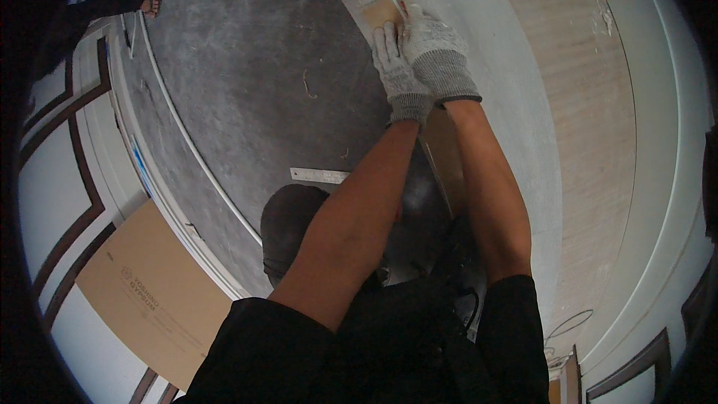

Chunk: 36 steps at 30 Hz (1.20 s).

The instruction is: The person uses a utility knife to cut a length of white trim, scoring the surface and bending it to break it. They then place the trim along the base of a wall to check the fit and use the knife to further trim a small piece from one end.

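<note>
Both my hands wear grey knit work gloves and reach forward, close together, over a long pale grey panel point(516, 112). My left hand point(396, 71) lies with its fingers stretched toward a small flat tan piece point(380, 13), its fingertips at the near edge. Right beside it, my right hand point(437, 49) is closed, with its fingers curled at the right side of that piece. What the right hand grips is too small and hidden to name. Beneath my forearms a brown board strip point(446, 153) shows in part.
A metal ruler point(318, 175) lies on the dark grey floor point(239, 67). A thin white pipe or cable point(179, 123) runs along the left. A brown board point(149, 292) leans at the left wall. Another person's bare foot point(152, 4) is at far left. Thin wire point(572, 325) loops at lower right.
</note>
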Each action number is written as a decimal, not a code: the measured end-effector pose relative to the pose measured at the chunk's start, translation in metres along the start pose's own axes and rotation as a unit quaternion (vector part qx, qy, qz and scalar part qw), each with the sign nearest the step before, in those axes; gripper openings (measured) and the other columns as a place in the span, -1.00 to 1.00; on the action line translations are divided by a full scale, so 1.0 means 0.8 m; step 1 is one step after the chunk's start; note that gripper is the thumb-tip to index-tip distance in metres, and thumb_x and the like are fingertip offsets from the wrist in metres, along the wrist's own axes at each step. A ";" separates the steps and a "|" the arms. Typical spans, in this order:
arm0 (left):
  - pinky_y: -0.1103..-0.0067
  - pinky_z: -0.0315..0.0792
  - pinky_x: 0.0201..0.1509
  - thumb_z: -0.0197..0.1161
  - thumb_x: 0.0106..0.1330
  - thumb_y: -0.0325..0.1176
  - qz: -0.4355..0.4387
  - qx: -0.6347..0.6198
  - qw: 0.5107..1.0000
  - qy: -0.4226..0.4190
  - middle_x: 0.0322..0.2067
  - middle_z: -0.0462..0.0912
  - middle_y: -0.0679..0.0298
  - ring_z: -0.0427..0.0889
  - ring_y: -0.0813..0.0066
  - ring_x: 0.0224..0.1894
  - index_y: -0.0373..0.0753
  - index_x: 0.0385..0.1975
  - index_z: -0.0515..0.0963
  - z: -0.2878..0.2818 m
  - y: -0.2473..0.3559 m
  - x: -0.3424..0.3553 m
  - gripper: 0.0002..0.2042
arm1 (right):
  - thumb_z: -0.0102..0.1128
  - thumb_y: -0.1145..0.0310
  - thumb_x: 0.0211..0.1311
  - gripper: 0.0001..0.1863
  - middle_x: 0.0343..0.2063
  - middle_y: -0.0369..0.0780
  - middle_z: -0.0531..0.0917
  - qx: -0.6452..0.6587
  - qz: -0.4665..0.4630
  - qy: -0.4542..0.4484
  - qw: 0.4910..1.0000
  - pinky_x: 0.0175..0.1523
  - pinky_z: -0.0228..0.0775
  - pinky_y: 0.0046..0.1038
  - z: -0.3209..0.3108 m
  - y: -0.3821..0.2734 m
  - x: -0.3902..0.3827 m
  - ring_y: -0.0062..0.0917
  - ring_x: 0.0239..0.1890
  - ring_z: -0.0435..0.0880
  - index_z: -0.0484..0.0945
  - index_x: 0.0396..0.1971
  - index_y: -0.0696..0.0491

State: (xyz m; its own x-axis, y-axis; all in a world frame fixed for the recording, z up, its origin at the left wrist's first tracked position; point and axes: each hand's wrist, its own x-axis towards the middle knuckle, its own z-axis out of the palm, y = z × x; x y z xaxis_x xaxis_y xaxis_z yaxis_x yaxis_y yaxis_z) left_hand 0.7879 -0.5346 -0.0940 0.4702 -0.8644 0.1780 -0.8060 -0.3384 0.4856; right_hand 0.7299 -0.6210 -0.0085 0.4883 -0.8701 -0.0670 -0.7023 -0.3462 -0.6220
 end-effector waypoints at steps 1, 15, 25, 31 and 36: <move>0.01 -0.09 0.67 0.36 0.21 0.26 0.000 -0.012 1.000 -0.002 0.57 0.15 -0.04 -0.01 -0.14 0.65 -0.29 0.53 0.26 0.001 0.005 -0.001 -0.01 | 0.08 0.07 0.50 -0.56 -0.18 0.04 0.78 -0.008 -0.008 0.015 1.000 0.04 0.60 0.02 0.001 0.005 -0.001 -0.04 -0.07 0.79 0.53 0.12 0.10; -0.03 0.17 0.55 0.30 0.37 0.02 0.047 0.106 0.992 0.049 0.49 0.31 0.06 0.17 -0.08 0.59 -0.14 0.49 0.33 0.031 -0.018 0.007 -0.28 | -0.06 0.19 0.54 -0.42 -0.07 0.04 0.79 -0.086 0.022 -0.046 0.995 0.07 0.63 -0.01 -0.001 0.003 -0.021 -0.10 0.01 0.80 0.33 0.45 0.10; -0.05 0.14 0.55 0.25 0.34 -0.22 0.020 0.032 0.999 0.039 0.42 0.37 -0.02 0.20 -0.18 0.55 -0.25 0.41 0.37 0.002 0.015 0.006 -0.37 | -0.04 0.24 0.53 -0.28 0.31 0.08 0.57 -0.085 0.098 -0.198 0.972 0.29 0.53 0.05 -0.042 0.027 -0.127 -0.02 0.23 0.68 0.04 0.63 -0.17; -0.06 0.08 0.58 0.13 0.34 -0.36 0.037 0.026 0.997 0.057 0.43 0.34 -0.09 0.19 -0.26 0.54 -0.30 0.41 0.38 -0.019 0.028 0.005 -0.42 | 0.00 0.26 0.51 -0.21 0.17 0.18 0.65 -0.092 0.150 -0.277 0.945 0.18 0.60 0.07 -0.073 0.016 -0.175 0.03 0.10 0.76 -0.06 0.66 -0.22; -0.05 0.09 0.58 0.12 0.36 -0.35 0.057 0.015 0.996 0.060 0.44 0.32 -0.13 0.19 -0.28 0.54 -0.31 0.40 0.38 -0.024 0.037 0.000 -0.43 | 0.02 0.27 0.51 -0.18 0.11 0.19 0.66 -0.089 0.151 -0.255 0.951 0.15 0.62 0.04 -0.079 0.029 -0.229 0.01 0.09 0.76 -0.11 0.67 -0.19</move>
State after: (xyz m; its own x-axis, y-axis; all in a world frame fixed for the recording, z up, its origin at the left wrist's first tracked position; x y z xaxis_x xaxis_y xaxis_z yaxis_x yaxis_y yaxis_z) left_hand 0.7710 -0.5377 -0.0629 0.4136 -0.8475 0.3328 -0.8661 -0.2534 0.4309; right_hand 0.5916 -0.4919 0.0384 0.4066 -0.6722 -0.6188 -0.9046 -0.2016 -0.3755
